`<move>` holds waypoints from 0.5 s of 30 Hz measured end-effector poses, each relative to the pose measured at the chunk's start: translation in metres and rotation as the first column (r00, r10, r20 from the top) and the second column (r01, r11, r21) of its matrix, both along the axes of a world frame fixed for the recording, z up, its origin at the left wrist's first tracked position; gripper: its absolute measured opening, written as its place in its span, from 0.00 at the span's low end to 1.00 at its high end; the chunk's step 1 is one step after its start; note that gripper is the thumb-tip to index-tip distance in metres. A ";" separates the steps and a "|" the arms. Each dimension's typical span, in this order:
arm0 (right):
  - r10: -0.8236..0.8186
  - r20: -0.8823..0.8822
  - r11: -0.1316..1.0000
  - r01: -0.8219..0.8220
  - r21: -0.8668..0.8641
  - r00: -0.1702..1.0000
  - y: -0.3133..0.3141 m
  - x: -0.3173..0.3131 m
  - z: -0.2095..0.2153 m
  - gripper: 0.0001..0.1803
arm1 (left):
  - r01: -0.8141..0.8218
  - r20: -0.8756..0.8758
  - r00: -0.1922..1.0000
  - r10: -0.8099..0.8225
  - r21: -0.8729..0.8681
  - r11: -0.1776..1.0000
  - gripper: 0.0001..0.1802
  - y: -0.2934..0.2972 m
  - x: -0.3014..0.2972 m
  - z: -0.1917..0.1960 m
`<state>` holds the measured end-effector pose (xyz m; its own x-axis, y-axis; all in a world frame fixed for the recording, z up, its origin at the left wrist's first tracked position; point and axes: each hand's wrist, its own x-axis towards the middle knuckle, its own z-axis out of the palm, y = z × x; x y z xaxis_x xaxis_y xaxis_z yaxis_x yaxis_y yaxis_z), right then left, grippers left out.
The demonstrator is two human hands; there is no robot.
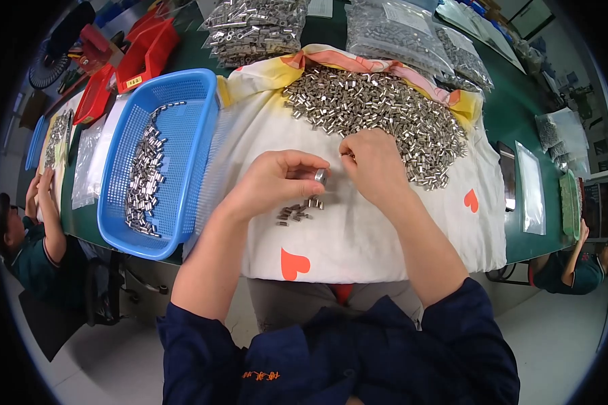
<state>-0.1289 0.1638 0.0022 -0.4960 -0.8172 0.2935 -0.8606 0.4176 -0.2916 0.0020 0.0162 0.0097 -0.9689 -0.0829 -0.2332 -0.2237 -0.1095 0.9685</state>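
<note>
Between the thumb and fingers of my left hand point(273, 181) is a short round metal piece point(320, 177). My right hand point(373, 162) is closed in a pinch just to the right of it; what its fingertips hold, if anything, is too small to make out. Beneath my left hand several small metal cylinders point(294, 214) lie loose on the white cloth point(365, 250). Beyond my right hand spreads a large heap of the same small shiny cylinders point(385, 101), bordered at the back by the rolled yellow and pink edge of the cloth.
Left of the cloth, a blue plastic basket point(199, 152) holds more small cylinders. Bulging clear bags of metal parts point(253, 30) stand at the back. Red bins point(148, 57) sit at the far left. Co-workers sit at the left point(34, 229) and right point(581, 266) edges.
</note>
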 end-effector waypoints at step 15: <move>0.065 0.394 0.961 0.048 -0.271 0.917 -0.001 0.010 0.017 0.04 | -0.144 0.011 0.990 0.143 0.068 0.987 0.19 -0.002 -0.004 -0.001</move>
